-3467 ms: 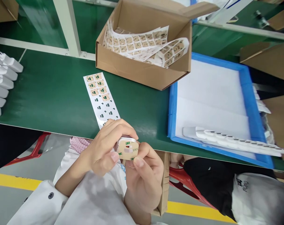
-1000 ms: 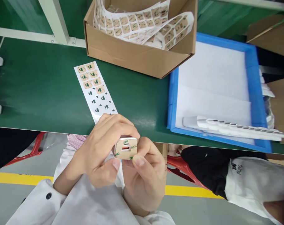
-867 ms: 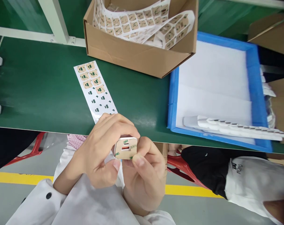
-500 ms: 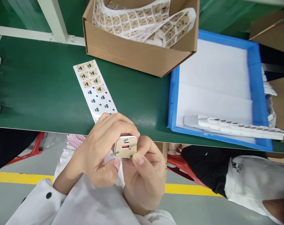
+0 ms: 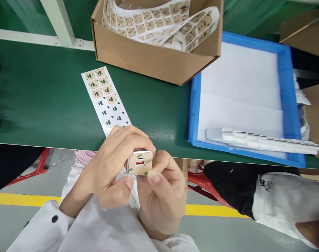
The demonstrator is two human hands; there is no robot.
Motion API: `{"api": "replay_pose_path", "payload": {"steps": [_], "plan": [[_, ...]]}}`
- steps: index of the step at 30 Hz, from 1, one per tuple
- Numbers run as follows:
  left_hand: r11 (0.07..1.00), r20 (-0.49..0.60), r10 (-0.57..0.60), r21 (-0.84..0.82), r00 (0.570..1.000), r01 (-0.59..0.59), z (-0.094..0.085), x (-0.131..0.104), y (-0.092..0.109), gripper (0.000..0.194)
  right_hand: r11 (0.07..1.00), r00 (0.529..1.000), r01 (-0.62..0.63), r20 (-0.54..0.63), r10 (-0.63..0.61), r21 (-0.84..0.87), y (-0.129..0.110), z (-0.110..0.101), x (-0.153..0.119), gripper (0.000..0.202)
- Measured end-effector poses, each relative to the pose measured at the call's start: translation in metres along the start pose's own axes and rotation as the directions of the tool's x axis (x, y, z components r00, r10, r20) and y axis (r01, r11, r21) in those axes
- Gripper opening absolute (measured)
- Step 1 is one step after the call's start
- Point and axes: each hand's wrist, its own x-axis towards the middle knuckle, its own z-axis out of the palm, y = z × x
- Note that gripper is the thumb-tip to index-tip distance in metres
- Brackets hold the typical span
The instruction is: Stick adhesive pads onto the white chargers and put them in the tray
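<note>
My left hand point(image 5: 113, 168) is closed around a small white USB charger point(image 5: 140, 162), its port face turned up towards me. Covering that face is a tan adhesive sticker point(image 5: 135, 170) with green print, and two ports show through its cut-outs, one of them red inside. Thumb and forefinger of my right hand point(image 5: 164, 190) pinch at the sticker's lower right corner. Whether the corner is lifted or pressed flat I cannot tell. Just beyond my left hand lies a white sticker sheet point(image 5: 114, 113), with several tan stickers at its far end and bare backing nearer me.
On the green table point(image 5: 51, 101) stands a cardboard box point(image 5: 154, 63) filled with sticker sheets. To its right, a blue tray point(image 5: 195, 112) lined with white paper holds a row of white pieces point(image 5: 254, 140). Another person's sleeve point(image 5: 275, 196) shows at the lower right.
Both hands stay in nearly the same pose, still on the charger and sticker. The charger's face has tilted slightly, and the whole view has shifted a little.
</note>
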Motion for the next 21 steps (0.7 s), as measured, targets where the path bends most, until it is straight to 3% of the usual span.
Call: {"api": "replay_pose_path", "payload": {"steps": [11, 16, 21], "plan": [[0.983, 0.066, 0.157, 0.091, 0.985, -0.162, -0.004, 0.005, -0.012, 0.024, 0.997, 0.996, 0.072, 0.045, -0.071, -0.036, 0.003, -0.003, 0.002, 0.033], [0.984, 0.055, 0.144, 0.097, 0.988, -0.149, -0.003, 0.003, -0.011, 0.025, 0.958, 0.979, 0.204, 0.037, -0.201, -0.2, 0.007, -0.01, -0.002, 0.025], [0.981, 0.068, 0.139, 0.124, 0.988, -0.147, -0.006, 0.002, -0.013, 0.027, 0.826, 0.929, 0.357, 0.073, -0.363, -0.437, 0.005, -0.015, -0.004, 0.017]]}}
